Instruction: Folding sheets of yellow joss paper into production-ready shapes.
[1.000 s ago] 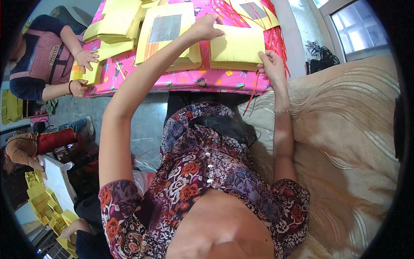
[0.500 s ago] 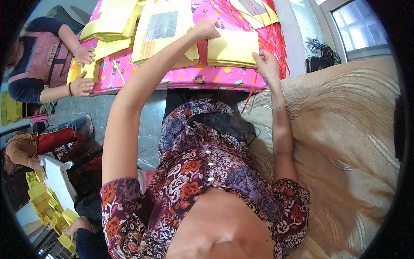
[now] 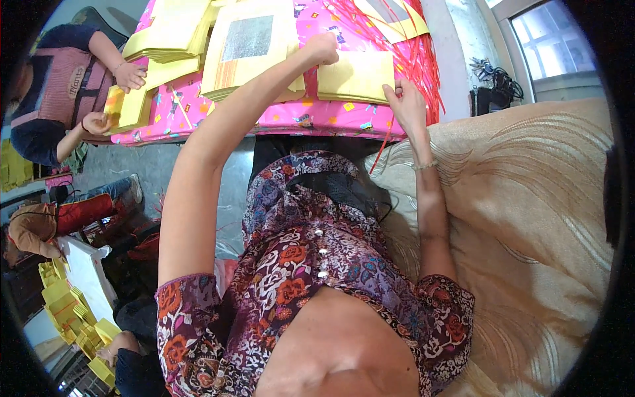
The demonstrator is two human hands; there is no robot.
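Note:
A neat stack of yellow paper sheets (image 3: 356, 74) lies near the front edge of the pink patterned table. My left hand (image 3: 322, 48) is closed over the stack's far left corner, its fingertips partly hidden. At the stack's right side my right hand (image 3: 406, 106) has its thumb and fingers on the paper edge. Beside my left forearm lies a larger yellow paper pile (image 3: 228, 73) with a silver square and an orange patch on top.
Red plastic strips (image 3: 423, 73) hang along the table's right side. More yellow stacks (image 3: 169, 40) lie left. A co-worker's hands (image 3: 129, 76) rest by a folded yellow piece (image 3: 126, 109). A beige cushioned seat (image 3: 516, 178) adjoins my right arm; black cables (image 3: 493, 86) lie beyond.
My right thumb and fingers have shifted slightly left along the stack's right edge. My left hand has turned a little at its corner. The co-worker's nearer hand has drawn back and curled.

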